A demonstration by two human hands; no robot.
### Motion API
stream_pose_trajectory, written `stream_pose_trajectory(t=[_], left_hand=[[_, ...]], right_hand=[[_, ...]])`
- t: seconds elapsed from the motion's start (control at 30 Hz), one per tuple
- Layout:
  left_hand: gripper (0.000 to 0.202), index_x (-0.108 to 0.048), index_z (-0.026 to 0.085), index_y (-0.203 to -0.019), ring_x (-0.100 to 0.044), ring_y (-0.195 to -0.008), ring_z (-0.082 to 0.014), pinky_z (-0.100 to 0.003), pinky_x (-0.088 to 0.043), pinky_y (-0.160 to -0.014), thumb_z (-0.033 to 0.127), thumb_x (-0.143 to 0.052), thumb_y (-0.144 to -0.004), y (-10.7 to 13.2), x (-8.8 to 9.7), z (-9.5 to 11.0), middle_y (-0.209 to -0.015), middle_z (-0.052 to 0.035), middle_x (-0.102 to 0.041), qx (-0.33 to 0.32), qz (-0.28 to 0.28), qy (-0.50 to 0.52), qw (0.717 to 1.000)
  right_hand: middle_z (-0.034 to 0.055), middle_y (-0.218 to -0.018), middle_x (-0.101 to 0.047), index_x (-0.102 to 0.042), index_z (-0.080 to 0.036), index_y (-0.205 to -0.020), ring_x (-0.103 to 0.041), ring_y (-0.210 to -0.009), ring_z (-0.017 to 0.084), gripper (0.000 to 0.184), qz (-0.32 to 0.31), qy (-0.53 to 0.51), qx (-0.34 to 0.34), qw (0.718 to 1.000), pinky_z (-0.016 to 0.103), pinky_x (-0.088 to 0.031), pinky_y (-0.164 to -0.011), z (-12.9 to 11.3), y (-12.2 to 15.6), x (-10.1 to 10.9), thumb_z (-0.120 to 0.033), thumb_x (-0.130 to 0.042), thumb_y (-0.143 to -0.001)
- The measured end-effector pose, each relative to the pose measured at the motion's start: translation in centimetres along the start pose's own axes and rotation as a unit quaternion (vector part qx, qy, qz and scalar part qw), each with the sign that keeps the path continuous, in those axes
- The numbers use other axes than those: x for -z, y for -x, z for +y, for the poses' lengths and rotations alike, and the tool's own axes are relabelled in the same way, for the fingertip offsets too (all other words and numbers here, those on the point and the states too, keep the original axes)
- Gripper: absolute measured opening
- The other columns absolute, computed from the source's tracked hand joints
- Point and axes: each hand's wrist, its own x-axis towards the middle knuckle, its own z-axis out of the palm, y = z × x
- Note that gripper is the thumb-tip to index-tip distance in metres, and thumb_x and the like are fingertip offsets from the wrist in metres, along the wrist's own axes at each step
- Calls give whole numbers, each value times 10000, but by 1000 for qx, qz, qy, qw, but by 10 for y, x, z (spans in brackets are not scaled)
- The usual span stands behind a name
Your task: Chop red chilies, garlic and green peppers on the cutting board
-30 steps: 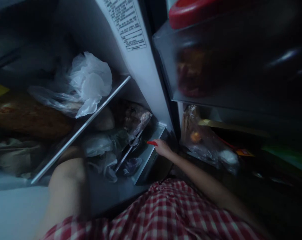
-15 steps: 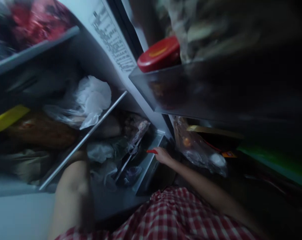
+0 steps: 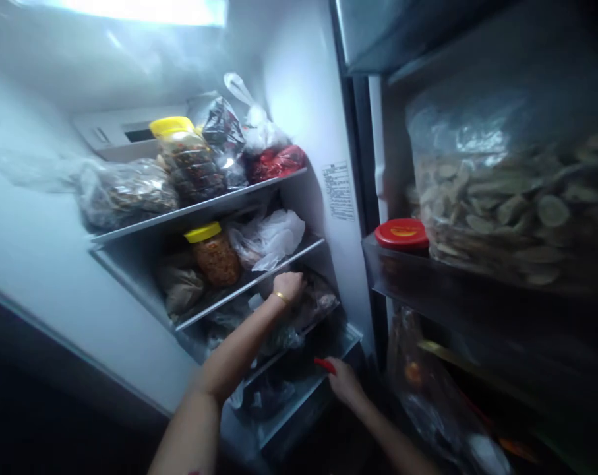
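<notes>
My left hand (image 3: 289,287), with a gold bangle at the wrist, reaches into the fridge just below the edge of the middle shelf. Its fingers look curled beside a clear plastic bag of dark food (image 3: 318,300); what they hold, if anything, is hidden. Lower and to the right, my right hand (image 3: 344,382) is closed on a slim red object (image 3: 324,365), whose kind I cannot make out. That hand is at the front edge of a pulled-out clear drawer (image 3: 293,414). Other plastic bags (image 3: 283,340) lie below my left forearm.
On the middle shelf (image 3: 252,285) stand a yellow-lidded jar (image 3: 214,257) and a white plastic bag (image 3: 273,237). Above are another yellow-lidded jar (image 3: 190,158) and several bags. The open door at right holds a red-lidded container (image 3: 401,234) and a large bag of dried slices (image 3: 506,211).
The view has tilted up, bringing the upper shelf into sight. My left hand, hidden under the shelf before, now shows in front of the bags. My right hand still holds the red object.
</notes>
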Motion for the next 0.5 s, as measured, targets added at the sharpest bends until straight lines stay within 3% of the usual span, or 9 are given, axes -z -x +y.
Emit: stream_pose_trajectory(t=[0.1, 0.2, 0.27, 0.37, 0.5], left_hand=[[367, -524, 267, -1163, -549, -1016, -255, -389, -419, -836, 414, -382, -859, -14, 27, 8, -1085, -99, -602, -15, 125, 7, 992], [537, -422, 230, -1264, -424, -1159, -305, -465, -308, -954, 425, -536, -777, -37, 57, -17, -1257, -142, -482, 44, 208, -2, 977], [541, -437, 201, -1245, -432, -1142, -330, -487, -317, -931, 369, -578, -750, -52, 71, -48, -1271, -162, -460, 113, 198, 28, 973], [369, -525, 137, -1134, -537, -1022, -282, -376, -409, -849, 296, -464, -806, -68, 82, -96, -1127, -161, -568, 198, 197, 151, 948], [339, -563, 114, -1066, -571, -963, -248, -302, -441, -795, 262, -485, -772, -79, 82, -128, -1064, -138, -610, 223, 205, 224, 926]], right_hand=[[76, -908, -667, -646, -191, -947, -604, -904, 180, 330, 0, -29, 3, 1000, 232, -407, -756, -7, 2, 0, -79, -426, -727], [65, -927, -663, -640, -188, -951, -598, -892, 167, 363, 7, -37, 14, 999, 220, -399, -762, -11, 6, 4, -57, -422, -693], [51, -922, -660, -634, -188, -957, -596, -873, 158, 382, 13, -45, 15, 999, 219, -398, -759, -10, 9, 8, -51, -409, -680], [38, -872, -660, -636, -185, -920, -594, -833, 152, 353, 25, -56, 4, 998, 217, -398, -732, -7, 12, 15, -62, -396, -693], [35, -848, -659, -638, -182, -907, -592, -801, 150, 327, 43, -68, -10, 997, 218, -395, -708, -6, 14, 25, -73, -400, -711]])
